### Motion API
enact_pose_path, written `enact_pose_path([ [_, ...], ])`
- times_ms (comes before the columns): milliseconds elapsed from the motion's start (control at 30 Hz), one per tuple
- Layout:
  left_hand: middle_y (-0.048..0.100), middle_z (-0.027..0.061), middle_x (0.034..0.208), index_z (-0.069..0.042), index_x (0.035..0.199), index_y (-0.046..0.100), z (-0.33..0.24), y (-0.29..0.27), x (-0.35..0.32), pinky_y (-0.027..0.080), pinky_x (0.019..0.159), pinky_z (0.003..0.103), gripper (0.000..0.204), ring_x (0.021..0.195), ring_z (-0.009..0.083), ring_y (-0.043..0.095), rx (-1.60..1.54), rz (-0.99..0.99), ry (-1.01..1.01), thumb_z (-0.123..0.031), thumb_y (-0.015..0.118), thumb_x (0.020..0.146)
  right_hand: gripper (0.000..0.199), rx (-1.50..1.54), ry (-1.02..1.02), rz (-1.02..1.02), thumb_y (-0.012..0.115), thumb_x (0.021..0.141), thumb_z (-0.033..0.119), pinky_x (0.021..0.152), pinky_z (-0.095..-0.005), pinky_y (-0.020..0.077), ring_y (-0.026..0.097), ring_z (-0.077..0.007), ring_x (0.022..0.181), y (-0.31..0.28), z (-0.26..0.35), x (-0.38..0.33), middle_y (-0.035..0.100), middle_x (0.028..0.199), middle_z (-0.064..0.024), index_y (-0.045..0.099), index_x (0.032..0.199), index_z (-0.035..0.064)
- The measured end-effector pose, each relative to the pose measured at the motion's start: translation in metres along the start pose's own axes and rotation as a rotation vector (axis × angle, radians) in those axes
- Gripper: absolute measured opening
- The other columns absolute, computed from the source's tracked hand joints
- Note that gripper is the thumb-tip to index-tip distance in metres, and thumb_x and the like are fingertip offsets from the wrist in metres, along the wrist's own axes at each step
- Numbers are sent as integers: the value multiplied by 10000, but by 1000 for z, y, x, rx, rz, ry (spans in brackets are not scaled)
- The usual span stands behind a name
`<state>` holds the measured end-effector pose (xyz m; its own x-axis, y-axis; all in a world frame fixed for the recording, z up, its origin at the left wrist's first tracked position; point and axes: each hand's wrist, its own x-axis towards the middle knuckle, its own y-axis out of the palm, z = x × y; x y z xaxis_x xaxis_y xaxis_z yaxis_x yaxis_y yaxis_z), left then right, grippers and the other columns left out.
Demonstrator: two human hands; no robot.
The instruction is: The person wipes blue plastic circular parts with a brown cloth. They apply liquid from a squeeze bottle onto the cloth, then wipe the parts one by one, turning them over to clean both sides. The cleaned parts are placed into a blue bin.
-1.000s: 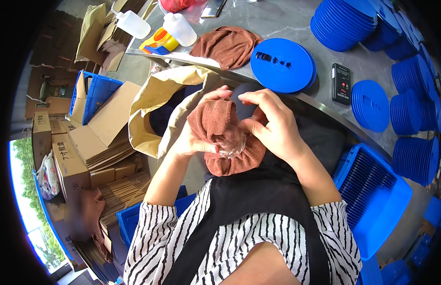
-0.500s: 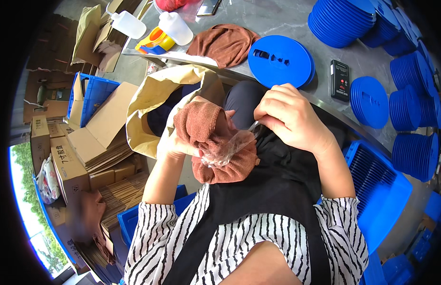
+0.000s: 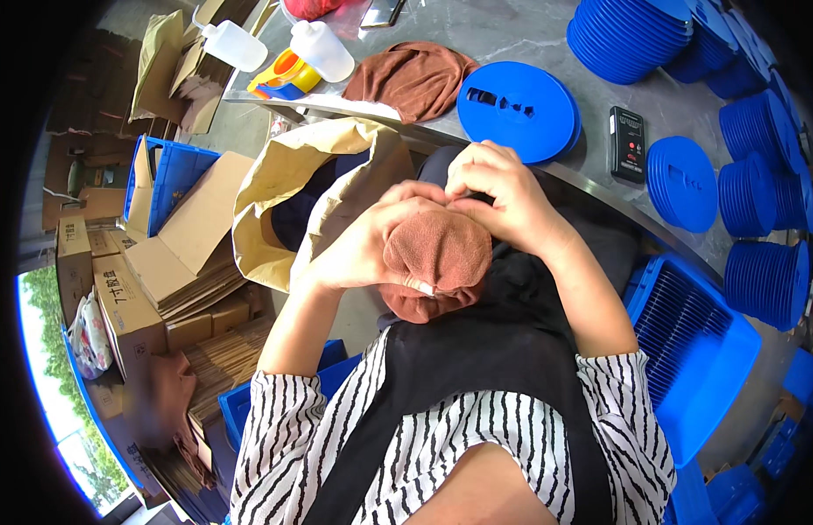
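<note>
Left hand (image 3: 367, 249) is wrapped around a brown cloth (image 3: 437, 262), fingers curled tight on it, thumb tip pressed into its lower edge. The cloth sits bunched in front of the person's chest, below the table (image 3: 546, 35) edge. Right hand (image 3: 503, 197) is just above it, fingertips pinched together at the top of the cloth, touching the left hand's fingers (can't tell what, if anything, is between the fingertips).

On the table: a second brown cloth (image 3: 411, 79) lying flat, a blue reel (image 3: 516, 109) just beside it, a black meter (image 3: 627, 144), another reel (image 3: 682, 184), and reel stacks (image 3: 630, 35) along the far and right edges. Two white squeeze bottles (image 3: 323, 51) sit at the far left corner. A paper bag (image 3: 306, 188) hangs open left of the hands. A blue crate (image 3: 686, 350) is at the right, under the table.
</note>
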<state>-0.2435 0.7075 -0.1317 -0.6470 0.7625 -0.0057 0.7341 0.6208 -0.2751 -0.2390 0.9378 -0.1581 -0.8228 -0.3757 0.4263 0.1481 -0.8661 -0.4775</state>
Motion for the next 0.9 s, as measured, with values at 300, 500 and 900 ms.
enact_pose_path([
  [300, 568, 85, 1105, -43, 1152, 612, -14, -6, 6, 429, 948, 363, 708, 1093, 250, 532, -27, 71, 17, -219, 909, 534, 105, 841, 216, -32, 642, 854, 71, 887, -302, 462, 575, -149, 1029, 25, -1, -17, 606, 1193, -132, 547, 854, 28],
  [500, 537, 113, 1204, -58, 1288, 332, -8, 5, 7, 408, 1020, 362, 962, 1131, 206, 538, -431, -251, -192, -197, 938, 555, 87, 1264, 549, -160, 614, 910, 91, 768, -212, 472, 561, -43, 863, 32, -2, -34, 602, 910, 6, 539, 910, 46],
  [900, 632, 77, 1092, 15, 1236, 524, 3, 32, 3, 450, 946, 289, 437, 1042, 145, 600, -76, -541, -247, -19, 626, 812, 121, 404, 414, -741, 636, 810, -52, 585, -226, 478, 567, -53, 656, 45, 6, -26, 662, 838, -68, 535, 807, 13],
])
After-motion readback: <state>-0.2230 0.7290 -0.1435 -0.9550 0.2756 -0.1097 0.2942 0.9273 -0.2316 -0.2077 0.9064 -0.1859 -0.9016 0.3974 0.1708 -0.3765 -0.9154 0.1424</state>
